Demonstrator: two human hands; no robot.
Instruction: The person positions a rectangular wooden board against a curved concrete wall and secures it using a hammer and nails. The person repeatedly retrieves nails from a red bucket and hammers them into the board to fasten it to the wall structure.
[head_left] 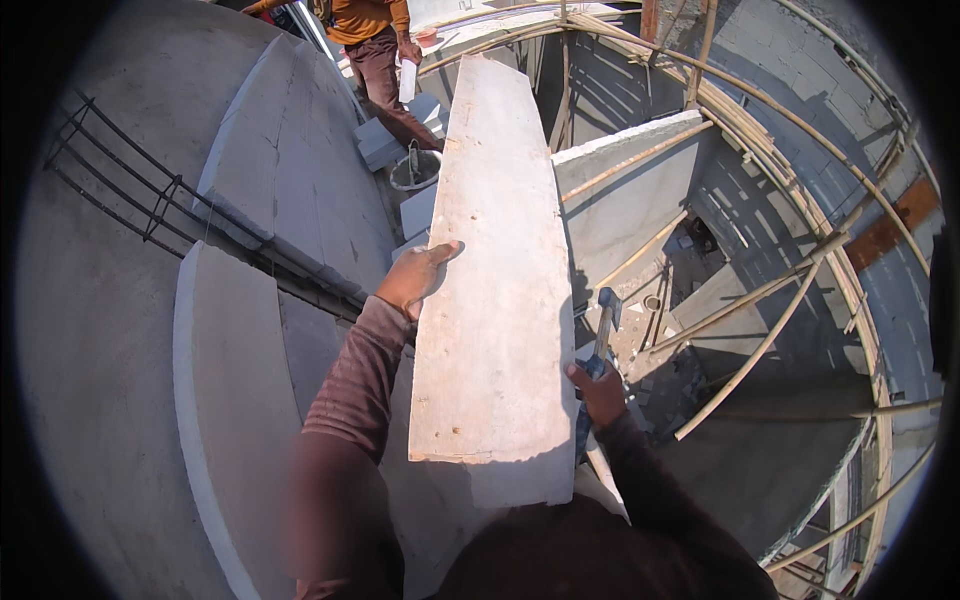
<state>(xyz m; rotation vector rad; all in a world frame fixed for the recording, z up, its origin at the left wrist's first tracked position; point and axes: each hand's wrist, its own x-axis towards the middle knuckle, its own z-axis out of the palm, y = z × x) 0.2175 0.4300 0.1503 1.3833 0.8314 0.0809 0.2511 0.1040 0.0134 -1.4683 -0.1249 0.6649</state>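
Note:
A long pale board (pixel 495 280), off-white with small holes and brown marks, stretches away from my body. My left hand (pixel 412 278) grips its left edge, thumb on the upper face and the other fingers mostly hidden. At the board's right edge, my right hand (pixel 602 395) is wrapped round a hammer (pixel 604 330) with a metal head pointing away from me and a dark blue grip. Beneath the board's near end, a strip of pale block wall (pixel 525 488) shows. Whether the board rests fully on it I cannot tell.
On the left run pale curved block walls (pixel 235 390) with a rebar cage (pixel 150 215) between them. To the right the ground drops to a lower level with debris (pixel 640 325), crossed by bamboo poles (pixel 760 345). Beyond, a person (pixel 375 50) stands near a bucket (pixel 415 170) and blocks (pixel 378 145).

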